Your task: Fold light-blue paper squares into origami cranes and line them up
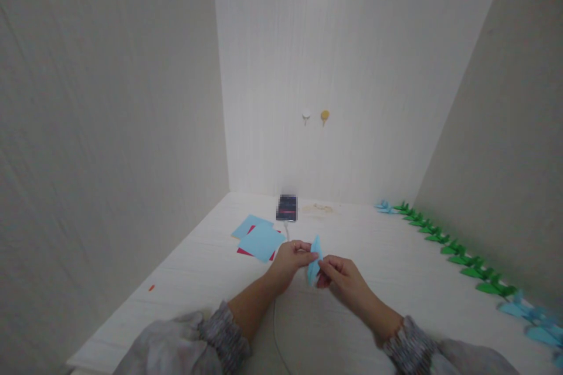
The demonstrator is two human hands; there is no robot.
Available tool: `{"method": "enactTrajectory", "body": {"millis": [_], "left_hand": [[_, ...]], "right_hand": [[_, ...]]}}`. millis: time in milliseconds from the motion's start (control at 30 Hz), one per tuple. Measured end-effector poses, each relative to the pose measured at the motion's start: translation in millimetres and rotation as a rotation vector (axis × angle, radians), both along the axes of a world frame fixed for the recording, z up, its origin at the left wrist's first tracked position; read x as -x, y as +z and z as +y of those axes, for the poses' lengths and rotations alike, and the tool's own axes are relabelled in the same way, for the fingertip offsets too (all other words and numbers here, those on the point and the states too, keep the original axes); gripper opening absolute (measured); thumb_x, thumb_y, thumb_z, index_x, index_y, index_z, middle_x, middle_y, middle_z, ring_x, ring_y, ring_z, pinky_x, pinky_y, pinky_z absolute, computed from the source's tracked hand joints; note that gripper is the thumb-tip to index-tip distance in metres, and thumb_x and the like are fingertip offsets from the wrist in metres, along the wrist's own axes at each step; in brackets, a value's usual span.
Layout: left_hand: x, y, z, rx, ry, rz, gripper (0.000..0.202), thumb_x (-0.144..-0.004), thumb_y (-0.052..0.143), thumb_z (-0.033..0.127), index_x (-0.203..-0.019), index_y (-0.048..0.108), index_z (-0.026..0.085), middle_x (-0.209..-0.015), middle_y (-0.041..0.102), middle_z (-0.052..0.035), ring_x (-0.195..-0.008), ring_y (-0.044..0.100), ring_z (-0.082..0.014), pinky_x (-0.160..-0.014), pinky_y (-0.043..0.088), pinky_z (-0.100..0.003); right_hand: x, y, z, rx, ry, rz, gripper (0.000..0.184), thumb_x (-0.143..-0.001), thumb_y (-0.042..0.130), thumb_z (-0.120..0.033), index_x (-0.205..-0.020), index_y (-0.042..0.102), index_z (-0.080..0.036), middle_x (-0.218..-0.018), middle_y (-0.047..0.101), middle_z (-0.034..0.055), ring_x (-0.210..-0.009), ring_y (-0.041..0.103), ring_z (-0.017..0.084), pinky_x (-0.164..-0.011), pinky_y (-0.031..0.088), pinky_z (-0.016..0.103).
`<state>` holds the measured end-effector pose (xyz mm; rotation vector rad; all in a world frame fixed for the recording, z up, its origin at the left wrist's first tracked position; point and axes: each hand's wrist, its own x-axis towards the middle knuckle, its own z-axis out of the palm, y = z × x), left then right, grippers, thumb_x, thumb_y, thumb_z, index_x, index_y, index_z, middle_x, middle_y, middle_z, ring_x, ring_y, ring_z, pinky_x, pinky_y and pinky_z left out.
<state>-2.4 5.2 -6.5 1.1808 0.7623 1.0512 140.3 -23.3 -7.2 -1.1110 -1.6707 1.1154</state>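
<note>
Head view: over the tabletop point(197, 293), left hand point(288, 263) pinches the folded paper point(314, 270) from one side, right hand point(345, 276) from the other, likely steadying it between them; blue sheets point(263, 241) lie leftward, seemingly for easy reach.

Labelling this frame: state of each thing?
Blue paper: folded, held
Left grip: pinching it
Right grip: touching its edge
Blue sheets: flat, unfolded
Red paper: mostly covered
Device: blurred, on/off unclear
Cable: loosely curved
Green pieces: lined up
Light-blue pieces: at row's ends
Wall hooks: attached
Orange scrap: lying loose
</note>
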Motion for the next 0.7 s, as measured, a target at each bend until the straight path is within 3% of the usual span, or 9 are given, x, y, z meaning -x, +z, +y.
{"method": "enactTrajectory", "body": {"millis": [167,300,400,533,700], "left_hand": [[0.9,-3.0,2.8,0.069,-0.083,0.005,0.031,-0.052,0.066,0.035,-0.07,0.056,0.012,-0.056,0.056,0.0014,-0.046,0.048,-0.0079,-0.05,0.037,-0.022],[3.1,0.7,-0.6,0.047,-0.177,0.01,0.027,-0.055,0.064,0.031,-0.073,0.06,0.011,-0.059,0.057,0.0002,-0.047,0.046,-0.0068,-0.048,0.034,-0.02],[6.0,5.5,-3.4,0.017,-0.266,0.017,0.028,-0.057,0.063,0.028,-0.078,0.061,0.01,-0.064,0.059,-0.0022,-0.051,0.048,-0.0078,-0.051,0.034,-0.02],[7.5,7.6,-3.0,0.04,-0.266,0.028,0.037,-0.051,0.067,0.023,-0.085,0.058,0.012,-0.062,0.059,-0.0011,-0.049,0.049,-0.008,-0.048,0.032,-0.02],[6.1,2.0,-0.3,0.007,-0.233,0.037,0.039,-0.048,0.068,0.022,-0.081,0.048,0.014,-0.058,0.059,0.0005,-0.046,0.051,-0.0095,-0.047,0.034,-0.02]], "right_hand": [[-8.4,7.2,-3.0,-0.266,-0.042,-0.109,0.022,-0.074,0.047,-0.037,-0.072,0.056,-0.017,-0.057,0.054,-0.0002,-0.053,0.051,0.011,-0.053,0.04,0.022],[-15.5,16.7,-4.5,-0.428,0.056,-0.19,0.021,-0.071,0.054,-0.032,-0.088,0.058,-0.02,-0.066,0.053,0.0002,-0.059,0.048,0.012,-0.058,0.039,0.023],[-19.8,17.8,-2.4,-0.501,0.113,-0.25,0.02,-0.071,0.055,-0.031,-0.087,0.062,-0.023,-0.068,0.053,0.0013,-0.062,0.048,0.012,-0.059,0.039,0.024],[-23.4,16.3,0.0,-0.603,0.048,-0.314,0.014,-0.071,0.055,-0.03,-0.08,0.065,-0.027,-0.069,0.044,0.0016,-0.065,0.045,0.014,-0.058,0.039,0.025],[-21.1,18.4,-1.4,-0.674,-0.02,-0.367,0.01,-0.068,0.058,-0.03,-0.067,0.065,-0.024,-0.106,0.038,0.0053,-0.097,0.037,0.022,-0.084,0.031,0.037]]}}
